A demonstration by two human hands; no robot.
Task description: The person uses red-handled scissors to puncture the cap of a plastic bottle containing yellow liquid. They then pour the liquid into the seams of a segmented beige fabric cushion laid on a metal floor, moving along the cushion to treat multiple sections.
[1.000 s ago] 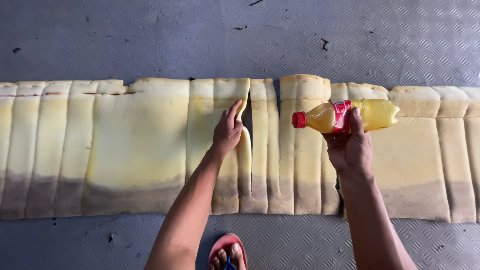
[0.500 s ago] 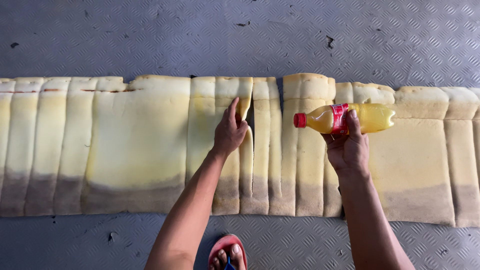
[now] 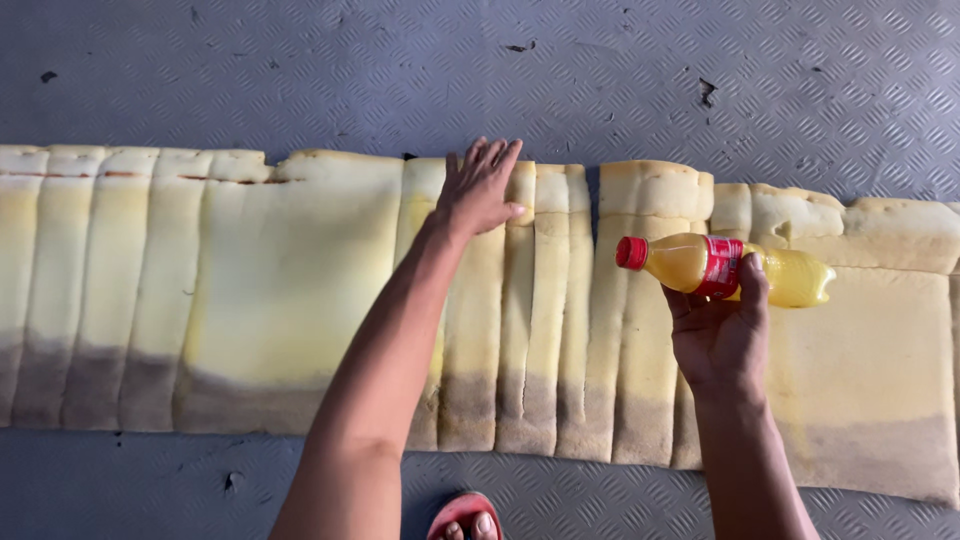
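A row of yellowed foam strips and slabs (image 3: 290,290) lies side by side on a grey metal floor, their near ends stained brown. My left hand (image 3: 478,190) presses flat, fingers spread, on the upper end of a narrow strip near the middle. My right hand (image 3: 722,325) grips a small plastic bottle (image 3: 720,268) of yellow liquid with a red cap and red label, held sideways over the foam, cap pointing left.
The floor is grey tread plate (image 3: 600,70) with dark scuffs. A wide foam slab (image 3: 870,370) lies at the right. My foot in a red sandal (image 3: 465,518) shows at the bottom edge.
My left hand has slid up the foam strip to its top end and flattened. The bottle in my right hand has stayed nearly in place.
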